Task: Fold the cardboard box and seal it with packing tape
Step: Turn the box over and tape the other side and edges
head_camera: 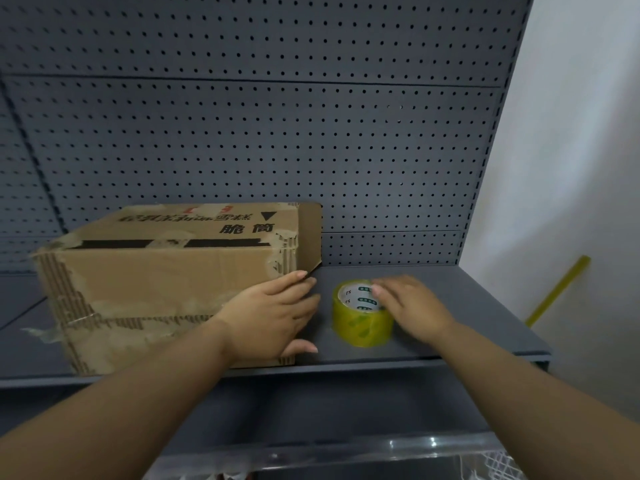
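Cardboard box (166, 271) under left hand (266, 317) — right hand (412, 310) on tape roll (362, 315).

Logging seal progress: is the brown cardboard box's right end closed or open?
Open, at least partly: on the brown cardboard box, one end flap still sticks out sideways past the corner, above the left hand.

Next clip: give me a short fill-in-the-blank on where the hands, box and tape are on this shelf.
1. The left hand lies flat against the ____ end of the cardboard box.
2. The right hand rests on top of the roll of ____.
3. The roll sits on the grey shelf, to the ____ of the box.
4. Behind the box stands a perforated ____ panel.

Missing words: right; tape; right; back
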A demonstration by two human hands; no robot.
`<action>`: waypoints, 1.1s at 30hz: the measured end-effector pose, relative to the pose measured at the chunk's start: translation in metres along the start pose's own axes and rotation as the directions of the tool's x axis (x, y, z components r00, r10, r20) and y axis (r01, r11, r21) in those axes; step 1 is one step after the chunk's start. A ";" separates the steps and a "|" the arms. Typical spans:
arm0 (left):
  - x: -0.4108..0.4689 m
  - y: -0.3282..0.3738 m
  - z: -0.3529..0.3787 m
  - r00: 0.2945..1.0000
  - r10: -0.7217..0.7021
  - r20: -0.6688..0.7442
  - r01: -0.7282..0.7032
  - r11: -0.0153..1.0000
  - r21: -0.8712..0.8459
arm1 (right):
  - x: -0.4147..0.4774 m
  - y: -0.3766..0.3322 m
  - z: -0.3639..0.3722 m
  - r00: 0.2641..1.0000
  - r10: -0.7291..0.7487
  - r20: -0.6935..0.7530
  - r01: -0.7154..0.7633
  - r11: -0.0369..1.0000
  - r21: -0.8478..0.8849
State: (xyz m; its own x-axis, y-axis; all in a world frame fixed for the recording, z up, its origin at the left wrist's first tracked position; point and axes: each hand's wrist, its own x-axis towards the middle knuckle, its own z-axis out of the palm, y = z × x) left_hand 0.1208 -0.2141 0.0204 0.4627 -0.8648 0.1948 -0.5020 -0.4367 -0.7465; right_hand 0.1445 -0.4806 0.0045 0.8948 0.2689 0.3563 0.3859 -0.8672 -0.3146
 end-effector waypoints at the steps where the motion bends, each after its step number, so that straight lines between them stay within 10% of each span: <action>1: -0.001 0.000 -0.001 1.000 -0.017 -0.012 0.017 1.000 -0.011 | 0.001 -0.008 0.001 0.993 -0.054 0.108 0.059 0.997 -0.047; 4: -0.008 0.001 -0.005 0.995 -0.045 -0.095 0.040 0.998 -0.046 | 0.004 -0.020 0.011 0.952 -0.033 0.305 0.120 0.955 -0.272; 10: -0.073 0.012 0.000 0.907 -0.379 -0.181 0.358 0.923 -0.139 | 0.004 -0.040 0.021 0.975 0.148 0.168 -0.106 0.966 -0.236; 15: -0.150 0.045 0.009 0.667 -0.736 0.119 0.723 0.600 -0.342 | 0.007 -0.068 0.014 0.972 0.225 -0.061 -0.232 0.958 -0.167; 18: -0.176 0.044 0.009 0.393 -0.874 0.284 0.859 0.239 -0.453 | 0.010 -0.089 0.006 0.959 0.260 -0.112 -0.275 0.949 -0.153; 22: -0.190 0.024 0.001 0.220 -0.857 0.466 0.710 -0.187 -0.679 | 0.007 -0.113 0.001 0.943 0.286 -0.173 -0.315 0.932 -0.178; 33: -0.213 -0.023 0.022 0.111 -0.853 0.511 0.602 -0.351 -0.717 | -0.032 -0.148 -0.018 0.891 0.384 -0.242 -0.432 0.881 -0.192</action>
State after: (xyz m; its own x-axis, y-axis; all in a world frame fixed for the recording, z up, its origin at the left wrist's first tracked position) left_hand 0.0497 -0.0144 -0.0177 0.8523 0.4031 0.3333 -0.0688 -0.5452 0.8354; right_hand 0.0548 -0.3681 0.0557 0.8913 -0.1948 0.4093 -0.0894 -0.9607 -0.2627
